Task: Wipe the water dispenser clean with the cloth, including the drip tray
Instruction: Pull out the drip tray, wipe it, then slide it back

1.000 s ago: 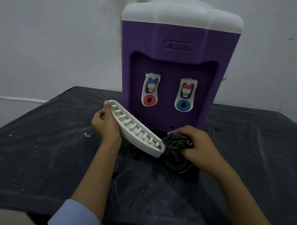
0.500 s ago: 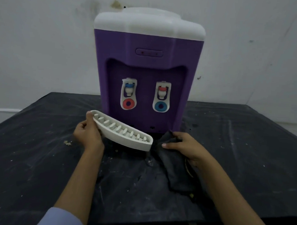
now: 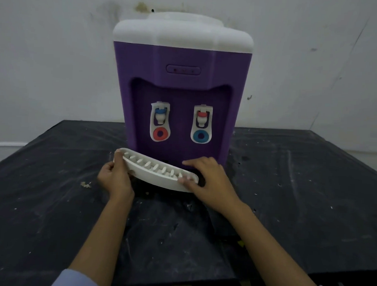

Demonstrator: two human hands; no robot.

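The purple water dispenser [image 3: 181,89] with a white top stands at the back of the black table [image 3: 53,202], its two taps facing me. Both of my hands hold the white slotted drip tray [image 3: 154,173] just in front of the dispenser's base, tilted with its left end higher. My left hand [image 3: 115,180] grips the tray's left end and my right hand [image 3: 207,182] grips its right end. The dark cloth [image 3: 221,229] lies loose on the table under my right forearm, hard to make out against the dark top.
A pale wall rises close behind the dispenser. The tabletop is scuffed, with white specks and a small clump of crumbs [image 3: 85,184] left of my left hand. The table's near edge runs just below my forearms.
My right hand let go of the cloth, left it on the table, and moved up to take the tray's right end. The tray has come closer to the dispenser's base.
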